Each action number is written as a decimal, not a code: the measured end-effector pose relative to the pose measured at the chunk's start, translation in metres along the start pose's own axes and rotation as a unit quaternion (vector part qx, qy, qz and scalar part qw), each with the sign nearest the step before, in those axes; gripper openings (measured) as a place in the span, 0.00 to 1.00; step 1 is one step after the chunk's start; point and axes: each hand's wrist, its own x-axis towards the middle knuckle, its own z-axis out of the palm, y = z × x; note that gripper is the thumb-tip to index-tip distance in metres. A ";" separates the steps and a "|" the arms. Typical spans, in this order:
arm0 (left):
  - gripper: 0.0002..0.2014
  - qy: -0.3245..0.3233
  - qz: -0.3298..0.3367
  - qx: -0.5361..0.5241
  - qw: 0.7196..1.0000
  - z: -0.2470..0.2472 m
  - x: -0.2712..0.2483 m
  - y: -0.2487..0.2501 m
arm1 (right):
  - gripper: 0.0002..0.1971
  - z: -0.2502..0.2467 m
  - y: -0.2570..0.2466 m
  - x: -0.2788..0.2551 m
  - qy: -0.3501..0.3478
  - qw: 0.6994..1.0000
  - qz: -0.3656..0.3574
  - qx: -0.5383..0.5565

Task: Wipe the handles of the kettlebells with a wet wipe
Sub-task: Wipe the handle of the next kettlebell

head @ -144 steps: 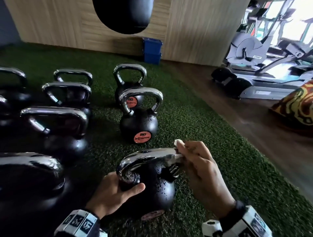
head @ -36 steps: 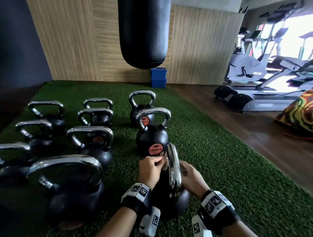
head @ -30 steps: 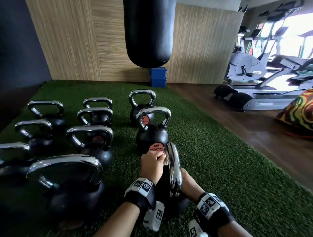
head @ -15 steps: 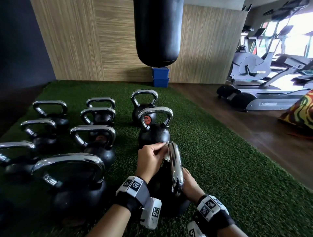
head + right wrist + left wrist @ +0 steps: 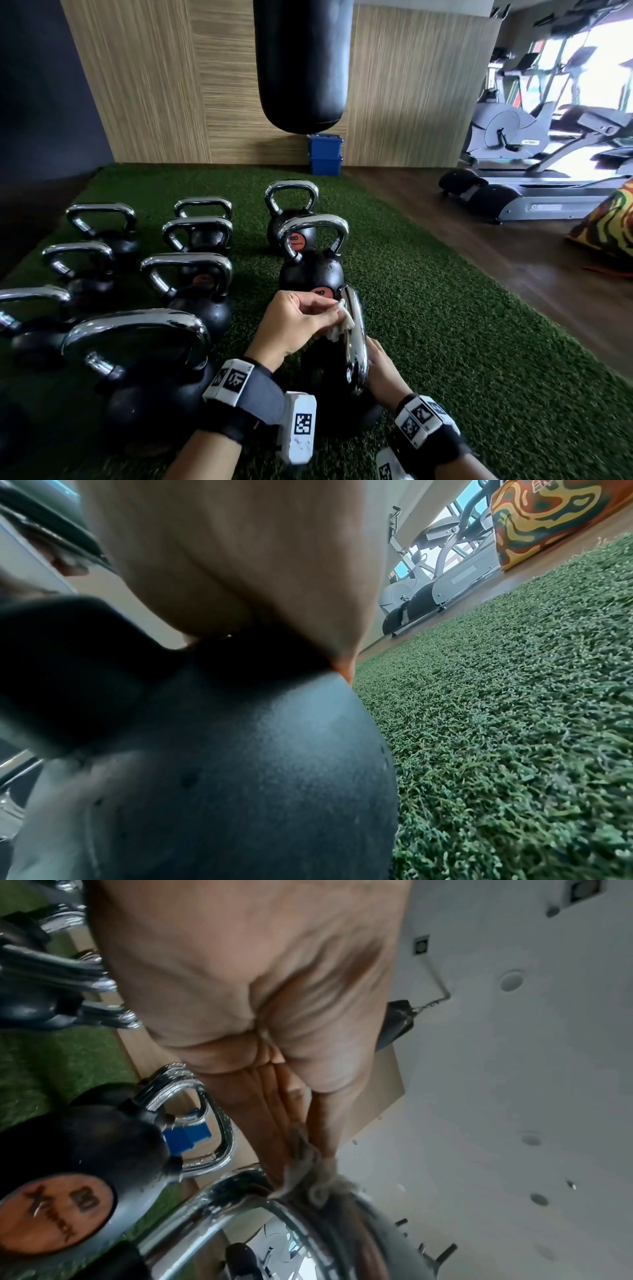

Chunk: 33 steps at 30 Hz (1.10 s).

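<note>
On turf, front row: L hand (image 5: 294, 322) pinches wipe (image 5: 342, 320) against nearest kettlebell's handle (image 5: 356, 339), seen edge-on. R hand (image 5: 380, 370) braces bell's far side; finger pose can't tell. Advise: fold wipe round bar, run full arc incl. underside and both corners, keep bell steady w/ R.
</note>
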 end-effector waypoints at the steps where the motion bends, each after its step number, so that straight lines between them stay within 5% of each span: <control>1: 0.06 0.008 -0.001 -0.005 1.000 0.001 -0.001 0.005 | 0.37 0.000 -0.001 -0.001 0.001 1.000 0.004 -0.001; 4: 0.06 -0.003 -0.047 -0.044 0.998 0.004 -0.015 0.010 | 0.38 -0.001 -0.004 -0.003 -0.003 1.000 0.007 -0.003; 6: 0.08 -0.055 -0.088 -0.103 0.989 0.002 -0.029 0.009 | 0.30 -0.001 -0.002 -0.003 0.002 1.000 0.004 -0.007; 10: 0.05 -0.068 -0.016 -0.030 0.997 -0.003 -0.037 0.009 | 0.24 0.001 0.000 0.000 -0.003 1.000 -0.003 -0.024; 15: 0.11 -0.099 -0.023 0.020 0.995 -0.005 -0.050 -0.004 | 0.34 -0.001 -0.006 -0.003 -0.004 1.000 0.012 -0.008; 17: 0.12 -0.115 -0.005 0.041 0.992 -0.006 -0.056 -0.012 | 0.25 0.000 -0.003 -0.002 0.001 1.000 0.006 -0.021; 23: 0.09 -0.055 0.007 0.008 0.998 0.007 -0.077 -0.038 | 0.38 -0.001 -0.009 -0.008 0.012 1.000 0.000 -0.021; 28: 0.09 -0.037 0.037 0.050 0.997 0.008 -0.085 -0.048 | 0.26 -0.005 -0.011 -0.010 -0.004 0.983 -0.017 -0.183; 33: 0.07 -0.039 0.007 -0.002 0.999 0.000 -0.075 -0.034 | 0.13 -0.044 -0.034 -0.026 0.187 0.966 -0.105 -0.141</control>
